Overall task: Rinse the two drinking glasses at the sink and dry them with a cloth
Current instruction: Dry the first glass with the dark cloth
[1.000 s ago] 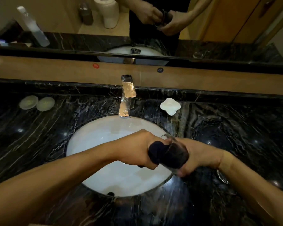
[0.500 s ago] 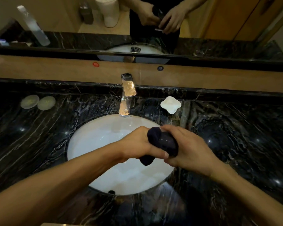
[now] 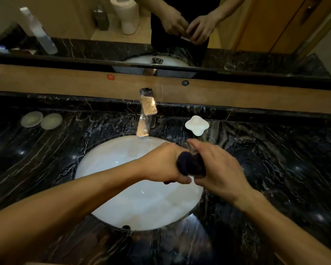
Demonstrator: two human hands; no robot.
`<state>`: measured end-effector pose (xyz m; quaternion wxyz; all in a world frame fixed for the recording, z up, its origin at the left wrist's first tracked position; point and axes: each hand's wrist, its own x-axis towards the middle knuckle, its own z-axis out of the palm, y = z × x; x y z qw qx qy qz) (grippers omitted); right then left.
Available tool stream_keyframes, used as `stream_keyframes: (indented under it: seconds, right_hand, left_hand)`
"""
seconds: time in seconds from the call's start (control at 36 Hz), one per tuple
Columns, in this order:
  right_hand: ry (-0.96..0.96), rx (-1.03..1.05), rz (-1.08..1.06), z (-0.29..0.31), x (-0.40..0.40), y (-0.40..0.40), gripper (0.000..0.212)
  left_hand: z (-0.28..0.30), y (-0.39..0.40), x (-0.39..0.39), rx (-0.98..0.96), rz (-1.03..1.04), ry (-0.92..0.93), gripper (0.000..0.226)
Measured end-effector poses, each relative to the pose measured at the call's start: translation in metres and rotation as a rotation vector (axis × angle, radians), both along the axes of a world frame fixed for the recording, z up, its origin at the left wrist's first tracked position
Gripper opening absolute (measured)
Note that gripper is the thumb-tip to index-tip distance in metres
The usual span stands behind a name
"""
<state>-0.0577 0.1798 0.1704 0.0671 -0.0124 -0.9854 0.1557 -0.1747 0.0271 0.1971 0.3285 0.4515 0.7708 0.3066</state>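
Over the right rim of the white sink basin (image 3: 122,169), my left hand (image 3: 163,166) grips a dark cloth (image 3: 183,161) and holds it pushed against a clear drinking glass (image 3: 200,167). My right hand (image 3: 218,169) wraps over that glass from above and hides most of it. Only a thin piece of rim and the dark cloth seen through the wall show. No water runs from the chrome faucet (image 3: 146,115). The other glass is not in direct view on the counter.
Black marble counter (image 3: 275,159) surrounds the basin. A white soap dish (image 3: 196,125) sits just behind my hands. Two pale round discs (image 3: 32,119) lie at the far left. A wooden ledge (image 3: 65,83) and a mirror (image 3: 84,25) stand behind.
My right hand has rolled from under the glass to over it, turning the glass around the cloth. Both hands have drifted slightly toward the faucet.
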Motion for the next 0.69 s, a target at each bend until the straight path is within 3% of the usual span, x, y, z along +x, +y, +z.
stream_keyframes:
  seconds: [0.11, 0.22, 0.28, 0.33, 0.39, 0.44, 0.58, 0.69]
  right_hand:
    - [0.198, 0.106, -0.021, -0.013, 0.001, -0.002, 0.083]
    - [0.010, -0.055, 0.012, -0.007, 0.004, 0.001, 0.092]
    - [-0.229, -0.357, 0.022, 0.002, 0.004, 0.007, 0.098]
    - [-0.449, -0.618, 0.081, 0.003, 0.003, 0.018, 0.103]
    - [-0.585, -0.717, 0.171, 0.001, 0.001, 0.024, 0.102]
    - [-0.622, -0.719, 0.207, -0.003, 0.003, 0.023, 0.095]
    - [-0.302, -0.400, 0.066, -0.017, 0.015, 0.002, 0.077]
    - [0.116, -0.134, -0.018, -0.040, 0.017, -0.012, 0.067]
  left_hand:
    - [-0.003, 0.003, 0.002, 0.034, 0.174, -0.301, 0.024]
    - [-0.007, -0.002, 0.003, 0.036, 0.155, -0.288, 0.021]
    - [-0.010, -0.009, 0.006, 0.039, 0.063, -0.161, 0.020]
    - [-0.011, -0.017, 0.014, 0.093, -0.090, 0.086, 0.018]
    - [-0.013, -0.022, 0.023, 0.173, -0.279, 0.420, 0.021]
    - [-0.015, -0.025, 0.029, 0.170, -0.422, 0.617, 0.027]
    - [-0.032, -0.027, 0.027, 0.116, -0.443, 0.839, 0.037]
    - [-0.034, -0.020, 0.031, 0.018, -0.269, 0.733, 0.028]
